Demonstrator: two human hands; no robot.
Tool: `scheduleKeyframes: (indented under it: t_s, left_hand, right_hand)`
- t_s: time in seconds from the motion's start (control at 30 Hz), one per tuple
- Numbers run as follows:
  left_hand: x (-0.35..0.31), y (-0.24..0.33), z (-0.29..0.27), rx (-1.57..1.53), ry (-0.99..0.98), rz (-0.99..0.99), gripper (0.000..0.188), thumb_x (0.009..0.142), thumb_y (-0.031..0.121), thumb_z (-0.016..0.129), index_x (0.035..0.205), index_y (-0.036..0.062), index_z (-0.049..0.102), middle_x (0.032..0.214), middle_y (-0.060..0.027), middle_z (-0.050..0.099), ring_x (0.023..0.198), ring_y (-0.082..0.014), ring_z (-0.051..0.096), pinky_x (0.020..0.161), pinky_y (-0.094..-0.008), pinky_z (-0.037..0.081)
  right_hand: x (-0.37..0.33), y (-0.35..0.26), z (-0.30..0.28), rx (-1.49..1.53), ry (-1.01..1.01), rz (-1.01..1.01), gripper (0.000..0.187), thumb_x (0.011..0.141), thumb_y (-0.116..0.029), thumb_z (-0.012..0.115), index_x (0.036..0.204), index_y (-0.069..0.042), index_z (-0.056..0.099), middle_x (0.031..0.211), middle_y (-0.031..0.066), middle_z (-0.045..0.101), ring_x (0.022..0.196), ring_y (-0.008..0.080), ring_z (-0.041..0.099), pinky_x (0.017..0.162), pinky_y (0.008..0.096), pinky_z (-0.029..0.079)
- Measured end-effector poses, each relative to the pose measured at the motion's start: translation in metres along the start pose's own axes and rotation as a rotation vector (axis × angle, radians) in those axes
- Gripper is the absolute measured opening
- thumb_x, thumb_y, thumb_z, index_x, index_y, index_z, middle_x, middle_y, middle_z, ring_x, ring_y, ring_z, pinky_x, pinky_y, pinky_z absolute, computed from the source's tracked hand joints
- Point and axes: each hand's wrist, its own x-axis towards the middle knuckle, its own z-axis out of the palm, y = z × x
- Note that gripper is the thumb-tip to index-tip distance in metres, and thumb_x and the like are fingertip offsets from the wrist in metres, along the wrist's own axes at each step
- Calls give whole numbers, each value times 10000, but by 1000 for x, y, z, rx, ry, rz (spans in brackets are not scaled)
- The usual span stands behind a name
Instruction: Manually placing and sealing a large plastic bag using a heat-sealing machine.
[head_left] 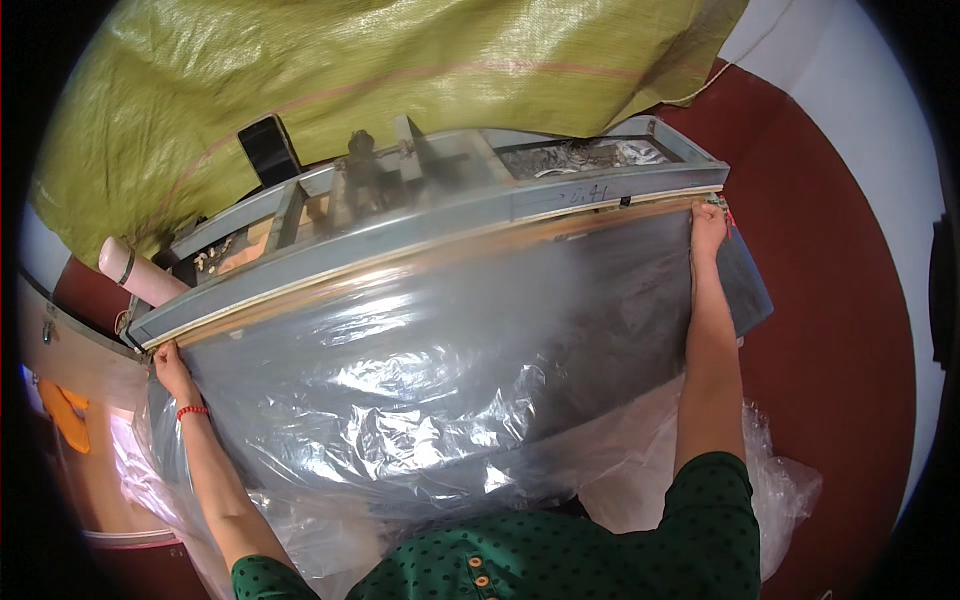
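Note:
A clear plastic sheet (440, 400) is spread over a dark work surface in front of me, shiny and wrinkled toward my body. My left hand (172, 370) is closed on its far left corner, beside a pale wooden strip (420, 262). At the far right corner, my right hand (709, 235) is also closed on the sheet's edge, close under the strip's right end. Both arms are stretched out, and the sheet lies between them. The fingertips are partly hidden. Just beyond the strip runs a long grey metal trough (430, 225) split by dividers.
A phone (268, 152) leans upright behind the trough. A pink cylinder (142, 272) lies at its left end, and crumpled silvery material (600, 155) sits in the right compartment. A yellow-green woven tarp (400, 60) hangs behind. Loose plastic bunches at the lower right, above the red floor (830, 300).

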Motion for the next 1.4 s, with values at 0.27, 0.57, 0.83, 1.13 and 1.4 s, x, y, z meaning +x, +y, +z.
scheduleKeyframes:
  t_s: [0.27,0.57,0.83,1.13,1.4]
  left_hand:
    - [-4,7,-9,57,89,-110,141,833,151,482,712,79,490,640,24,461,531,-60,405,472,-199,333]
    - [-18,33,-18,839,105,284,345,872,253,375,884,-41,556,875,-246,578,836,-399,544,730,-410,418]
    - [-79,113,-35,548,-345,326,146,893,147,407,869,5,433,742,-210,477,682,-353,483,640,-369,409]
    - [-162,218,-68,190,-718,261,134,911,134,441,831,27,434,706,-1,442,659,-82,451,618,-218,393]
    - [-174,242,-78,48,-648,271,79,873,89,496,842,19,479,781,-29,515,772,-112,496,716,-246,407]
  right_hand:
    - [-4,-20,-7,188,-32,109,116,848,-145,486,829,-30,478,615,81,543,448,123,483,416,246,394]
    - [-16,-49,-20,85,-279,190,294,877,-307,497,797,-30,556,654,41,566,526,101,525,452,227,373]
    - [-30,-61,-126,-188,-73,-111,264,828,-220,572,956,0,642,873,59,657,785,106,577,734,245,442]
    - [-166,-225,-46,-132,-272,-545,291,858,-169,511,1105,-20,555,1103,113,557,1016,217,521,883,315,388]
    - [-444,-366,133,444,-1174,-918,436,736,-182,663,1120,-35,520,1156,142,520,1090,303,469,912,368,375]
